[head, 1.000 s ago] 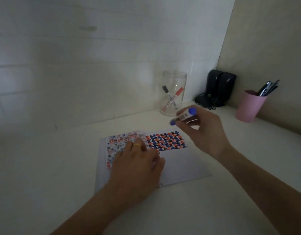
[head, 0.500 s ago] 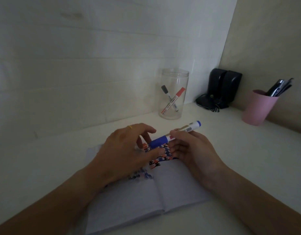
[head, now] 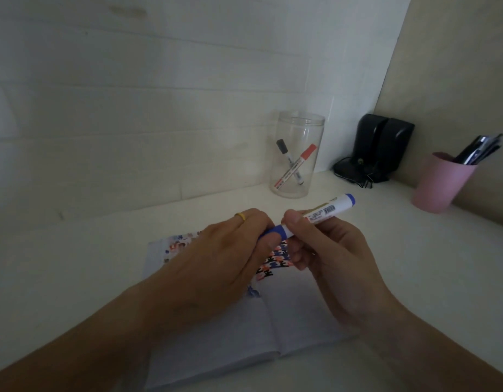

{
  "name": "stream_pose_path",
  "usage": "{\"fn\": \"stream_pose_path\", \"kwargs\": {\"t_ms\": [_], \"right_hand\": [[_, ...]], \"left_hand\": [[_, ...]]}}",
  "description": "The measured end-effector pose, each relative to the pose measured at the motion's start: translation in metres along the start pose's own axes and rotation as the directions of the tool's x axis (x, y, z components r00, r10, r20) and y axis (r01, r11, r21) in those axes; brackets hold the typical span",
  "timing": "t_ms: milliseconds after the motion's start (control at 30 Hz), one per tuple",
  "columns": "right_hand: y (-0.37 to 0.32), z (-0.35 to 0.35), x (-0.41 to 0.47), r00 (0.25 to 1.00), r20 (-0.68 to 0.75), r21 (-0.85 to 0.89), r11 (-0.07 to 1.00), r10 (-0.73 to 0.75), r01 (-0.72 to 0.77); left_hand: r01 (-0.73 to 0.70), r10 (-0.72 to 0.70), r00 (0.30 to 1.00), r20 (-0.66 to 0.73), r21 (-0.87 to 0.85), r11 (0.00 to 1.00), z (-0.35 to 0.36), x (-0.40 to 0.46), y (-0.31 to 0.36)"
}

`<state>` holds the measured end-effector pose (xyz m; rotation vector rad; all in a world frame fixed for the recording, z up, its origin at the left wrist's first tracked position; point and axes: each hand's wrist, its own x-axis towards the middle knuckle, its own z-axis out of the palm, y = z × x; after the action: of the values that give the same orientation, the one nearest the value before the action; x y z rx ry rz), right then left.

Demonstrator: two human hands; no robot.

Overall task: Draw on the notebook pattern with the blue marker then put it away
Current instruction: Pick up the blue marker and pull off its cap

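Note:
The blue marker (head: 323,213) is held level above the open notebook (head: 298,321), its white barrel pointing to the right. My right hand (head: 321,258) grips the barrel. My left hand (head: 224,256), with a yellow ring, is closed around the marker's blue cap end (head: 278,231). The cap still sits on the marker. The notebook lies on the white desk (head: 74,278) under both hands. Its coloured pattern (head: 273,263) of blue, orange and black marks shows between my hands; most of it is hidden.
A clear jar (head: 297,158) with a red marker and a black marker stands at the back. Black speakers (head: 381,147) sit in the corner. A pink cup (head: 442,182) with pens stands at the right.
My right hand brought the marker down from above the jar area to over the notebook. My left hand lifted off the page and closed on the cap end.

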<state>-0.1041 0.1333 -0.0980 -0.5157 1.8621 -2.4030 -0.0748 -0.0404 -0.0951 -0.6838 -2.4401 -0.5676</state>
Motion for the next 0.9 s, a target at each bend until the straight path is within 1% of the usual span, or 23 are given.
{"fn": "stream_pose_path", "kwargs": {"t_ms": [33, 100, 167, 200, 233, 267, 333, 400, 467, 500, 533, 567, 600, 633, 667, 700, 733, 833, 900], "right_hand": [[-0.001, 0.001, -0.001, 1.0, -0.004, 0.001, 1.0, -0.014, 0.014], [-0.003, 0.003, -0.001, 0.999, -0.012, 0.001, 0.999, -0.038, 0.038], [-0.003, 0.005, -0.001, 0.999, 0.004, 0.003, 0.999, -0.049, 0.049], [-0.003, 0.006, -0.001, 0.999, 0.011, 0.01, 0.999, -0.053, 0.053], [-0.003, 0.007, -0.002, 0.998, 0.014, 0.019, 0.998, -0.053, 0.053], [-0.003, 0.009, -0.002, 0.998, 0.015, 0.028, 0.998, -0.053, 0.052], [-0.004, 0.011, -0.003, 0.998, 0.004, 0.046, 0.997, -0.056, 0.056], [-0.006, 0.013, -0.004, 0.998, -0.016, 0.065, 0.996, -0.056, 0.057], [-0.004, 0.017, -0.006, 0.998, -0.038, 0.071, 0.996, -0.05, 0.053], [-0.002, 0.02, -0.007, 0.998, -0.048, 0.066, 0.997, -0.045, 0.048], [-0.001, 0.02, -0.007, 0.997, -0.065, 0.06, 0.998, -0.033, 0.037], [0.0, 0.019, -0.005, 0.995, -0.096, 0.057, 0.998, -0.006, 0.012], [0.0, 0.014, -0.002, 0.987, -0.153, 0.063, 0.998, 0.039, -0.03], [-0.003, 0.007, 0.002, 0.969, -0.229, 0.087, 0.993, 0.095, -0.076], [-0.006, -0.002, 0.005, 0.944, -0.301, 0.109, 0.988, 0.138, -0.109], [-0.01, -0.011, 0.006, 0.927, -0.341, 0.11, 0.986, 0.156, -0.126], [-0.011, -0.017, 0.007, 0.927, -0.34, 0.086, 0.987, 0.157, -0.136], [-0.006, -0.019, 0.007, 0.954, -0.25, 0.004, 0.985, 0.167, -0.171], [0.0, -0.015, 0.008, 0.965, -0.21, -0.023, 0.985, 0.16, -0.168]], "left_hand": [[0.01, -0.01, 1.0, 0.003, -0.038, 0.999, -0.001, 0.0, 0.0], [0.102, -0.102, 0.995, 0.004, -0.124, 0.987, -0.003, -0.001, 0.004], [0.158, -0.168, 0.986, -0.021, -0.236, 0.959, -0.006, -0.004, 0.006], [0.217, -0.24, 0.97, -0.027, -0.34, 0.915, -0.006, -0.004, 0.005], [0.296, -0.311, 0.949, 0.044, -0.452, 0.841, -0.007, -0.004, 0.006], [0.373, -0.352, 0.925, 0.14, -0.503, 0.78, -0.009, -0.004, 0.007], [0.382, -0.317, 0.924, 0.214, -0.555, 0.739, -0.009, 0.0, 0.007], [0.386, -0.313, 0.922, 0.226, -0.561, 0.733, -0.009, 0.001, 0.001], [0.325, -0.264, 0.945, 0.191, -0.496, 0.805, -0.009, 0.002, -0.002], [0.249, -0.204, 0.967, 0.152, -0.402, 0.881, -0.008, 0.001, -0.004], [0.128, -0.105, 0.99, 0.099, -0.27, 0.954, -0.008, 0.001, -0.006], [0.03, -0.021, 0.998, 0.066, -0.143, 0.989, -0.011, 0.0, -0.006], [-0.029, 0.032, 0.998, 0.056, -0.04, 0.999, -0.017, 0.0, -0.006], [-0.076, 0.073, 0.994, 0.078, 0.038, 0.996, -0.022, -0.003, -0.011], [-0.07, 0.065, 0.993, 0.096, 0.048, 0.996, -0.027, -0.005, -0.015], [-0.057, 0.053, 0.995, 0.085, 0.043, 0.997, -0.03, -0.009, -0.019], [-0.04, 0.037, 0.998, 0.055, 0.053, 0.998, -0.032, -0.01, -0.023], [-0.009, 0.009, 1.0, 0.001, 0.1, 0.995, -0.023, -0.008, -0.031], [0.02, -0.028, 0.998, 0.056, 0.137, 0.99, -0.013, -0.004, -0.034]]}}
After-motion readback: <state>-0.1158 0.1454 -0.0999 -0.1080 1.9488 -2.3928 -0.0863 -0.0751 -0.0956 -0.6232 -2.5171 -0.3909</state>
